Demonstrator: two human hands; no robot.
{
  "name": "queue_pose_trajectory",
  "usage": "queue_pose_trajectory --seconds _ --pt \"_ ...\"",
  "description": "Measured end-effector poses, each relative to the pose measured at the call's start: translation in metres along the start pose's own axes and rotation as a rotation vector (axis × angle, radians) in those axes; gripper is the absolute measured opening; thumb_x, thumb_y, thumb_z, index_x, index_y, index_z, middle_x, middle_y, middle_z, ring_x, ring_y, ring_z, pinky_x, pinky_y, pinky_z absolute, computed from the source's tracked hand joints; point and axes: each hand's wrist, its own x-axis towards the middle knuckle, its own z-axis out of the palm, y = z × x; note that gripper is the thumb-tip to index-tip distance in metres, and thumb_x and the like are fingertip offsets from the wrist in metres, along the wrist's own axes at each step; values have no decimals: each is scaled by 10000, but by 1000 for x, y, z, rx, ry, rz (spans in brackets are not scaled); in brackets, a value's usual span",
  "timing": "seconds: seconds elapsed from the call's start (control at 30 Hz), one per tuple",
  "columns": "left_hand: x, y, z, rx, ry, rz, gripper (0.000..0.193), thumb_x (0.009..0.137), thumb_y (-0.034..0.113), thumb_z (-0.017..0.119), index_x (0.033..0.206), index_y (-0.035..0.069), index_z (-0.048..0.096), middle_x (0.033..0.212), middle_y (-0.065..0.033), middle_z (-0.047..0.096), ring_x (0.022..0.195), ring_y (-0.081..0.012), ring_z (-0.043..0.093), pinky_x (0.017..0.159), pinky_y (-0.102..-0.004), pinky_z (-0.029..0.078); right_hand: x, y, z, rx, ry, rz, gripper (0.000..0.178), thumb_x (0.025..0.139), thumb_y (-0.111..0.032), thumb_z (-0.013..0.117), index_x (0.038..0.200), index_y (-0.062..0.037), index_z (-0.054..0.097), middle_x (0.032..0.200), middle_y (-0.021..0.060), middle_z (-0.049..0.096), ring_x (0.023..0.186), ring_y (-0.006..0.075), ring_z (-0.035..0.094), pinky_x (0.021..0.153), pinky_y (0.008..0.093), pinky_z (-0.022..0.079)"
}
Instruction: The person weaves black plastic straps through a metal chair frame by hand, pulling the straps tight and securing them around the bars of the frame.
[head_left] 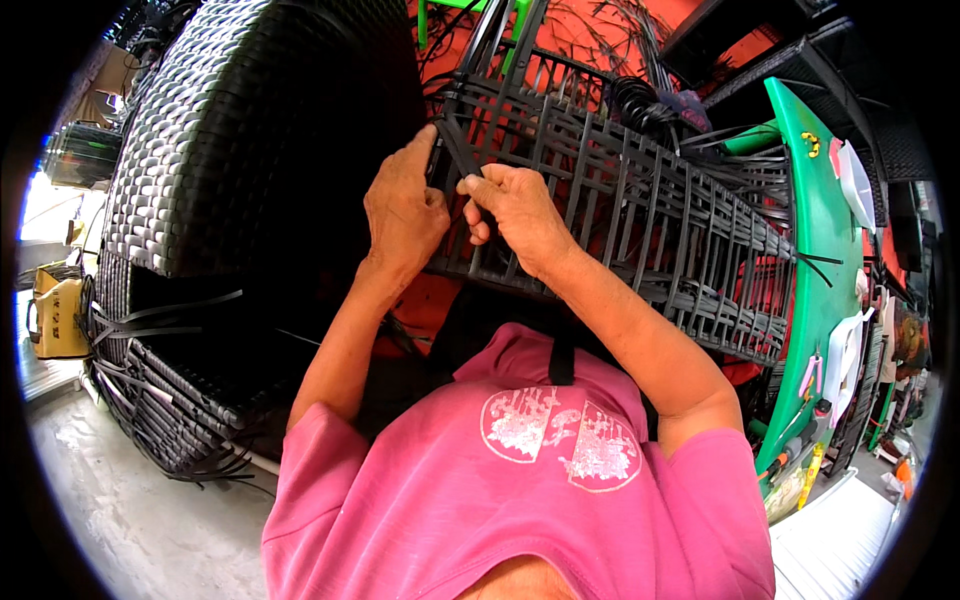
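The right hand (520,215) is pinching a black strip (459,148) (probably light, springy, slick; best held near its end) at the frame's (650,215) left end; the left hand (405,200) is pointing up beside it, its grip unclear.

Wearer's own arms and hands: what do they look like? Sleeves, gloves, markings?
Left hand and right hand are bare, with no gloves or wristwatch visible. Forearms are uncovered, with no cables on them. Short, loose pink sleeves belong to a pink shirt with a pale print on its front.
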Motion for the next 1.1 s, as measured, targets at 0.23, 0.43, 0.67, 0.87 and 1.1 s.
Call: queue_pose_trajectory --seconds 0.23,0.43,0.67,0.87,1.1 --pt "4 -10 -6 -878 -70 -536 634 657 -160 460 1276 -23 457 876 -42 574 725 -77 508 678 -192 431 7 -13 9 -28 109 241 187 892 -132 521 804 25 572 642 57 557 479 116 521 474 285 487" --pt "-2 -7 -3 -951 -21 -430 547 723 -146 463 1259 -36 458 882 -54 593 750 -71 537 699 -196 442 13 -14 17 -323 8 211 181 888 -108 525 765 17 569 623 63 565 442 113 525 404 246 451" --pt "-16 4 -9 -807 48 -400 353 843 -32 536 1195 -11 541 931 -75 634 818 -98 573 702 -213 462 20 -14 18 -389 -93 199 178 888 -133 549 785 9 578 608 51 560 451 107 516 397 251 439" --pt "-4 -22 -17 -831 -55 -780 215 879 165 582 1037 33 642 944 -46 621 869 -142 557 779 -273 422 39 -17 -9 -165 -261 312 209 879 -177 591 899 30 609 676 69 592 478 125 539 448 284 481" --pt "1 -42 -6 -1117 -34 -1122 341 844 328 674 966 19 595 991 -100 565 914 -189 504 820 -298 423 48 -33 -2 -432 -304 299 217 890 -195 574 921 18 602 652 41 587 487 112 566 471 273 512"
